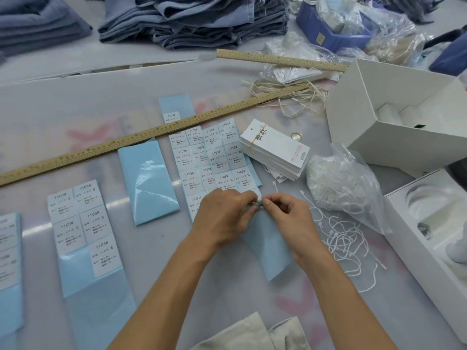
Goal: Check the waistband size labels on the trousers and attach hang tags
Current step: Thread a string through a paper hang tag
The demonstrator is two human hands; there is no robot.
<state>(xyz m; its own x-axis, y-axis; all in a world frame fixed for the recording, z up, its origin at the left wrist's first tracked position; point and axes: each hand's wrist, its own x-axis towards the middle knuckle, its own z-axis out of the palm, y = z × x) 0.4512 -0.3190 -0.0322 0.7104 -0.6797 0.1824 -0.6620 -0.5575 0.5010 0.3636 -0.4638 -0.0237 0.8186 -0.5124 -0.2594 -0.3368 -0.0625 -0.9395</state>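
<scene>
Both hands meet over the near end of the XL sheet (228,157). The left hand (222,218) and right hand (285,215) each pinch something small at the point where their fingertips touch; it looks like a sticker corner being peeled from the blue backing, though the piece itself is too small to tell for certain. The backing's bare strip (267,253) runs from under the hands toward the person, its long axis near-to-far and tilted a little right.

The tags (274,151) sit stacked and banded just beyond the right hand, up and to the right, long axis slanting down-right. The right hand is plainly the nearer one for reaching them. Loose strings (346,238) lie just right of that hand, a bag (343,183) of more beyond them. The jeans (197,18) are piled well apart at the far edge of the tabletop (75,102), past a ruler (141,138) lying diagonally across the way.

Open room lies between the forearms and to the near left of the strip; boxes (394,114) crowd the right. Judging by this, no tag is yet tied.
</scene>
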